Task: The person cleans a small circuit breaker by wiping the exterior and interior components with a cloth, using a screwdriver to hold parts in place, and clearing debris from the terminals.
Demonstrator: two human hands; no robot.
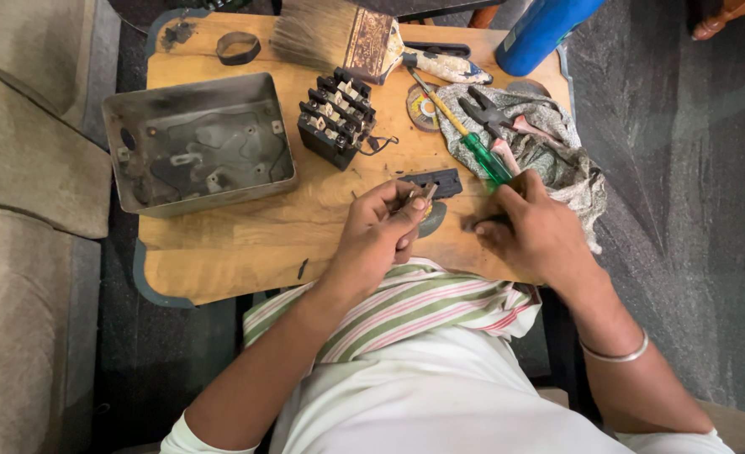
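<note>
My left hand (383, 229) is closed around a small metal part (424, 197) with a pale tip, held just above the wooden table (221, 252). A black plastic piece (436, 181) lies right behind it. My right hand (534, 229) rests on the table edge, fingertips pressing on a small dark object (483, 224) that is mostly hidden. A screwdriver with a green handle (483, 157) lies just beyond that hand's fingers. A black switch block with several brass terminals (336, 116) stands further back.
A grey metal box (196, 143), open side up, sits at the table's left. A wide paint brush (339, 38), pliers (490, 111) on a grey rag (557, 151), a tape roll (238, 48) and a blue bottle (541, 29) lie at the back. Cushions are on the left.
</note>
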